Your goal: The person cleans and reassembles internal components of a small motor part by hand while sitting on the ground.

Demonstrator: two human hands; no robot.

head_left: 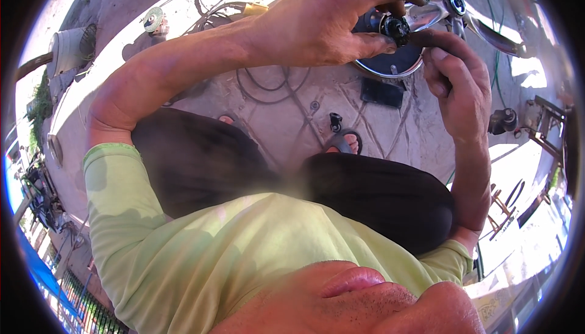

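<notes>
A small black, greasy-looking round part (397, 29) sits at the end of one leg of a shiny metal star-shaped base (456, 5). My left hand (335, 20) reaches over from the left, its thumb and fingers closed around that part. From the other side my right hand (460, 81) comes in with its index finger stretched to the part's edge. The right hand's other fingers are curled in, and whatever they pinch is too small to make out. Under the part lies a dark round disc (390, 65) with a shiny rim, partly covered by my left hand.
A flat black rectangular object (382, 93) lies on the floor below the disc. Close to my foot is a small black piece (336, 122). Looped cables (228, 5) run across the floor at upper left, near an angle grinder (155, 22). A dark rounded object (503, 121) lies right of my right wrist.
</notes>
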